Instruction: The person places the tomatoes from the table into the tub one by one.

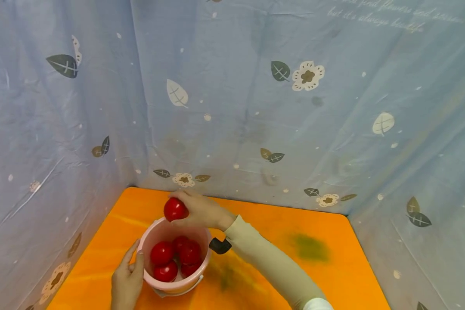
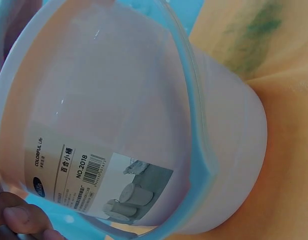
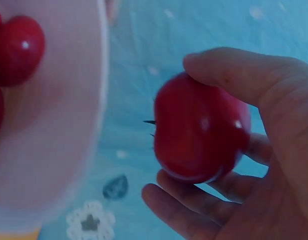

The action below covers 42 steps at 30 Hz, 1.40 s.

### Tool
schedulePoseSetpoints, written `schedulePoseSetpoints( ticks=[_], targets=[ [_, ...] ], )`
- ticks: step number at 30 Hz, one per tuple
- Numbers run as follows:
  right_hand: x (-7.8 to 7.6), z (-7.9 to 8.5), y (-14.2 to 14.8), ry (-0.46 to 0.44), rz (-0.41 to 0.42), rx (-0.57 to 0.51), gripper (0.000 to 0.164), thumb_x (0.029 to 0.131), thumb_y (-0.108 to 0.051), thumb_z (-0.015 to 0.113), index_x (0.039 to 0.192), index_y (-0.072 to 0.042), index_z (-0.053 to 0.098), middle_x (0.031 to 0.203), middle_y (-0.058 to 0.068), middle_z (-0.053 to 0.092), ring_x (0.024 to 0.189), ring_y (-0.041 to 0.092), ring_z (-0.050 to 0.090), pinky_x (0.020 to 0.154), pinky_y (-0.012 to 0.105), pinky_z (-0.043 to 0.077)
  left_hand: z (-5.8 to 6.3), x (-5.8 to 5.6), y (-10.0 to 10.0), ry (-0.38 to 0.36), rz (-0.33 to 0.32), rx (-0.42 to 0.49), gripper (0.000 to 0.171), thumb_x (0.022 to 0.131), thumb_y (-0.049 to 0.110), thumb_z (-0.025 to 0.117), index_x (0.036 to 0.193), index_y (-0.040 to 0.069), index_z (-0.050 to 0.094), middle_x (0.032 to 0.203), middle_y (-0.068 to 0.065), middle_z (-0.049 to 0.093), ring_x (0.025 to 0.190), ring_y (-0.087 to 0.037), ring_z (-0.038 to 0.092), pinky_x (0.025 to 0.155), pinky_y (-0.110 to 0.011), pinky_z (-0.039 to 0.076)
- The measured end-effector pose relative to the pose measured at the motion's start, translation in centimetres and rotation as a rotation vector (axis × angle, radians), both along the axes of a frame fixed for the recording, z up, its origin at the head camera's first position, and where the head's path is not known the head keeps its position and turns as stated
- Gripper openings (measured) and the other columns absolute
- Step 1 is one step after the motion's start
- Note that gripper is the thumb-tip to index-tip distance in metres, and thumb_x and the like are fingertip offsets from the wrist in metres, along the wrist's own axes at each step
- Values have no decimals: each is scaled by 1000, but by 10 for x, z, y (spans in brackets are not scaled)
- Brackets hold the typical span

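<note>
A pink bucket (image 1: 149,234) stands on the orange surface, with several red tomatoes (image 1: 162,253) inside it. My left hand (image 1: 127,276) holds the bucket's rim at its left side; in the left wrist view its curled fingers (image 2: 18,217) show at the rim, beside a printed label (image 2: 68,175). Above the bucket's far edge, my right hand (image 1: 201,210) grips another tomato (image 3: 199,130) between thumb and fingers. Small dark stem tips stick out of that tomato on the side facing the bucket.
Blue-grey cloth (image 1: 224,129) with leaf and flower prints hangs round the back and sides of the orange table (image 1: 271,224). A greenish stain (image 1: 310,247) marks the table at right. The bucket's handle (image 2: 196,115) hangs down along its near side.
</note>
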State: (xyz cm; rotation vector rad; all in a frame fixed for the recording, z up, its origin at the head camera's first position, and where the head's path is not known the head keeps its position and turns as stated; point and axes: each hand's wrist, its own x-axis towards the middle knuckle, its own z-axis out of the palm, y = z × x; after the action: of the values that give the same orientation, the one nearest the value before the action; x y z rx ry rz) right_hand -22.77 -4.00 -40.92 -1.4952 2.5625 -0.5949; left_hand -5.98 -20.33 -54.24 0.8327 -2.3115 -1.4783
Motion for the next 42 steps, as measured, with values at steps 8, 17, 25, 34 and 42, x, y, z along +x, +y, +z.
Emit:
schedulePoseSetpoints(
  ticks=[8,17,25,34,42],
  targets=[
    [19,-15,-28,-23,75,352,69,78,-55,72,138,-40,39,119,-13,52,96,2,56,78,20,51,1,-4,3,31,16,-37,49,99,47,43,143,23,47,47,-2,46,40,-10,36,42,-25,32],
    [22,-44,-43,30,115,510,74,76,-55,74,139,-36,40,137,-16,47,109,0,53,94,18,45,5,-3,-2,-82,-103,72,65,98,58,32,152,22,29,84,-15,70,63,-17,56,57,-23,45],
    [21,-45,-49,87,90,503,71,76,-58,72,136,-36,43,137,-17,48,116,-1,50,99,20,43,7,-4,-3,-63,-107,64,63,99,56,33,152,21,30,80,-15,71,58,-16,55,55,-23,45],
    [18,-50,-44,141,10,572,71,73,-60,74,132,-34,43,132,-17,53,123,5,49,102,26,43,2,-6,1,30,-8,9,51,100,46,42,144,22,44,49,-1,50,41,-12,41,43,-25,37],
    [17,-56,-41,198,-4,612,66,72,-60,74,123,-31,44,127,-15,55,116,7,51,92,27,48,1,-6,-1,29,-1,6,51,100,47,42,144,22,45,46,1,43,39,-13,38,42,-26,35]
  ],
)
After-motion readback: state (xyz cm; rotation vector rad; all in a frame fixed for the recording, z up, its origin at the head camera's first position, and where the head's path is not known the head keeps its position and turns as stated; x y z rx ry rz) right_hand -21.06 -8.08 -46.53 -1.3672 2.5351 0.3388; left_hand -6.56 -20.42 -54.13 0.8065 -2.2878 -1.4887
